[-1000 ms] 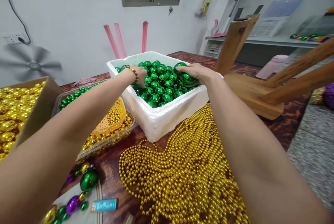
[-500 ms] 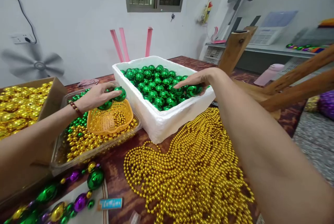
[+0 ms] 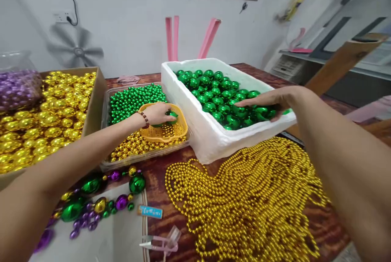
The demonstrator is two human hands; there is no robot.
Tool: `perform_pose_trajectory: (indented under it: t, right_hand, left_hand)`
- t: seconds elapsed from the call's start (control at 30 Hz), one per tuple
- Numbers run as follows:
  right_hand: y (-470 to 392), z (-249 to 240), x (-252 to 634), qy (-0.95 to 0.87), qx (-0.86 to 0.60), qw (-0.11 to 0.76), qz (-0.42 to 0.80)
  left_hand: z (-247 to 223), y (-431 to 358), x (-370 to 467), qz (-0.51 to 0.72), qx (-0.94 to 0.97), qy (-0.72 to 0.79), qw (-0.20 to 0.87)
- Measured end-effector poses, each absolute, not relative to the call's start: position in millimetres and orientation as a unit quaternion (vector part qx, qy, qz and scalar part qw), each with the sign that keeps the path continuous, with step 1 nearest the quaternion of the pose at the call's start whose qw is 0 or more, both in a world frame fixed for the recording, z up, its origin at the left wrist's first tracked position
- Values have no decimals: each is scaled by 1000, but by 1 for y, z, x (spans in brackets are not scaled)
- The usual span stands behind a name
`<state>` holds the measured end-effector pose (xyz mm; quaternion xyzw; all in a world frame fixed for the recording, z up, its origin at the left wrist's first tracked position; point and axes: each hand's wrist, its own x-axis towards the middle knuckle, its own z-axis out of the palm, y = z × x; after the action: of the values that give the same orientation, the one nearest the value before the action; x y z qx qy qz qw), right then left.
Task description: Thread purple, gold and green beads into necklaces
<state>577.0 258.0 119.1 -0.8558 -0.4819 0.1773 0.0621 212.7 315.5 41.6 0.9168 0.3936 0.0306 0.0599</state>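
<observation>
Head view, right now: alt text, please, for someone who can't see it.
The left hand holds green balls over a yellow basket; the right hand rests on others in a white foam box. The basket sits in a clear tray of small green and gold beads, and gold bead strands lie before the box.

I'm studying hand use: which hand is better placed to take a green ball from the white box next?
Probably the right hand: it is among the green balls in the white box, while the left hand is outside that box, over the yellow basket.
</observation>
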Motion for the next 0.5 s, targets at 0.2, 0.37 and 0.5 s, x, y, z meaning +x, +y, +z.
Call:
perform_pose_trajectory:
  t: [0.2,0.37,0.5]
  right_hand:
    - [248,128,576,-423,-851,92,296]
    - [235,122,579,-424,-779,204,413]
    - [224,106,589,-447,-754,280,392]
  left_hand:
    - [70,299,232,168,903,394,21]
    - [94,275,320,186,942,279,9]
    - [87,268,407,100,960,260,24]
